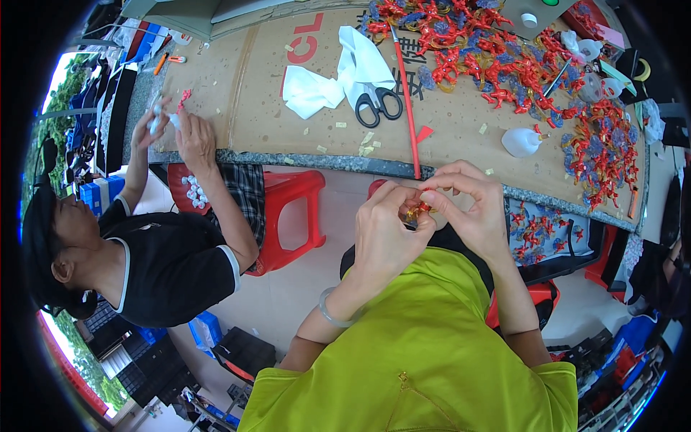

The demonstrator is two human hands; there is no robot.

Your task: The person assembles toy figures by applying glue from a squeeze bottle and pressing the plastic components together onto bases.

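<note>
Both my hands meet just off the table's near edge. Between their fingertips is a small red-and-gold plastic figure (420, 210), partly covered by the fingers. My left hand (392, 234) is closed on it in a pinch, and a pale bangle circles that wrist. From the other side my right hand (471, 205) grips the same figure with thumb and fingers. A long red stick-like tool (407, 101) lies on the table just beyond them. Many similar red figures with purple and amber parts (468, 57) are heaped at the far right.
Black-handled scissors (378, 106) rest by crumpled white cloth (313, 90) on the cardboard-covered table (259, 137). A white squeeze bottle (521, 142) stands at the right. At left a co-worker (165, 266) handles a small pink-red piece near a red stool (295, 223).
</note>
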